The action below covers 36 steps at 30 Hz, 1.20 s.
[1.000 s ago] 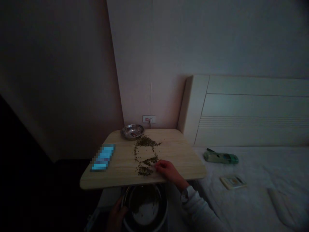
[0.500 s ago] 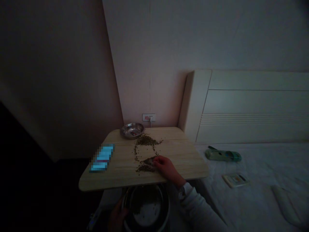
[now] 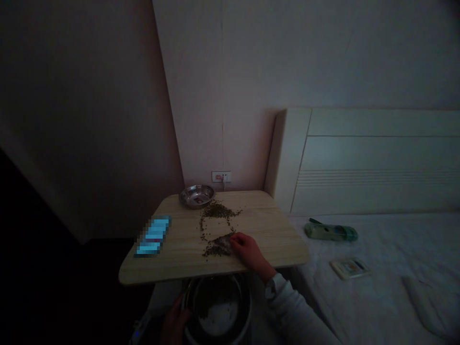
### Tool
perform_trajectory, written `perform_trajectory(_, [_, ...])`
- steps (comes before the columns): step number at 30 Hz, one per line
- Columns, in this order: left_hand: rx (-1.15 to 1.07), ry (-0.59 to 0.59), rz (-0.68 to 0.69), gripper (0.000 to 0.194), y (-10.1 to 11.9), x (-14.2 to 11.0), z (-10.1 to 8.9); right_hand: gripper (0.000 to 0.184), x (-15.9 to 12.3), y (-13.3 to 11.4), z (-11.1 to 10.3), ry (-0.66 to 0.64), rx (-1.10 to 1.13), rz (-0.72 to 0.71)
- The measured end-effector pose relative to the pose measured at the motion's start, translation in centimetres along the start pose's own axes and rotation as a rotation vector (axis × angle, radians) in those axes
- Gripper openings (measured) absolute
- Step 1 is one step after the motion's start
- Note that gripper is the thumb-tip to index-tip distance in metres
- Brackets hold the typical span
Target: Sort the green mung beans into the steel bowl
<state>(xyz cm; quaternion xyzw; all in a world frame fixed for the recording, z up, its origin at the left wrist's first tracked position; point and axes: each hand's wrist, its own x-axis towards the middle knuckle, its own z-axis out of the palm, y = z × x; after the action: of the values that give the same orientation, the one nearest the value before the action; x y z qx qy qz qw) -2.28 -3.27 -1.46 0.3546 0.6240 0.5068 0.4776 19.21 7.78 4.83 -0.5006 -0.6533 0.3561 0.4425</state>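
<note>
Small dark grains (image 3: 217, 209) lie on a pale wooden table (image 3: 179, 263), heaped at the back with thin trails running forward to a second patch. My right hand (image 3: 247, 249) rests at this front patch with fingers pinched together. At the fingertips is a thin greyish piece (image 3: 223, 242) lying among the grains; what it is cannot be made out. Below the table's front edge, my left hand (image 3: 176, 321) grips the rim of a round pot (image 3: 245, 311). Dark grains cling inside the pot, around a lighter bottom.
A shiny metal bowl (image 3: 197, 197) stands at the table's back left. A lit, blurred-out phone (image 3: 154, 236) lies on the left side. To the right, a bed (image 3: 388, 239) holds a green bottle-shaped item (image 3: 330, 232) and a small flat case (image 3: 350, 268). A wall socket (image 3: 221, 177) has a plug in it.
The view has shifted very slightly. My right hand stays pinched at the front patch, and my left hand keeps its grip on the pot. The grains look much the same.
</note>
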Motion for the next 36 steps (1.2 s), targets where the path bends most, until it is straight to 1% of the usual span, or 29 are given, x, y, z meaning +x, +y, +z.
perform_trajectory(2, [-0.01,0.003,-0.008,0.032,0.1,0.0,0.1,0.018,0.0,0.0,-0.1,-0.017,0.011,0.015])
perform_trajectory(4, [-0.009,0.034,0.005,0.032,0.4,-0.1,0.2,0.018,-0.1,-0.1,-0.1,-0.025,0.043,0.025])
perform_trajectory(6, [-0.011,0.037,-0.004,0.033,0.8,-0.3,0.4,0.017,-0.1,-0.2,-0.3,-0.011,0.079,0.032])
perform_trajectory(9, [-0.023,-0.014,-0.057,0.036,1.3,-0.5,0.6,0.018,-0.1,-0.3,-0.4,0.031,0.094,0.051])
perform_trajectory(12, [-0.028,-0.034,-0.03,0.037,1.6,-0.7,0.7,0.019,-0.1,-0.2,-0.4,0.045,0.046,0.051])
perform_trajectory(16, [-0.013,-0.01,0.003,0.039,1.5,-0.9,0.8,0.019,-0.2,-0.2,-0.5,0.004,0.011,0.046])
perform_trajectory(19, [0.006,-0.036,0.006,0.039,1.5,-0.8,0.7,0.019,-0.3,-0.3,-0.6,-0.019,0.022,0.045])
perform_trajectory(21, [0.001,-0.061,-0.004,0.039,1.7,-0.8,0.8,0.019,-0.3,-0.3,-0.7,-0.025,0.049,0.043])
perform_trajectory(25, [-0.012,-0.024,0.004,0.041,1.9,-0.8,1.0,0.021,-0.2,0.0,-0.7,-0.01,0.099,0.056])
perform_trajectory(28, [-0.005,-0.042,0.005,0.04,2.0,-1.0,1.0,0.019,-0.3,0.0,-0.8,0.007,0.078,0.055])
perform_trajectory(31, [0.01,-0.058,-0.019,0.037,2.2,-1.1,0.9,0.018,-0.4,-0.2,-0.8,-0.012,0.06,0.047])
perform_trajectory(36, [0.016,-0.064,-0.012,0.037,2.2,-1.0,0.8,0.018,-0.4,-0.3,-0.9,-0.038,0.081,0.045])
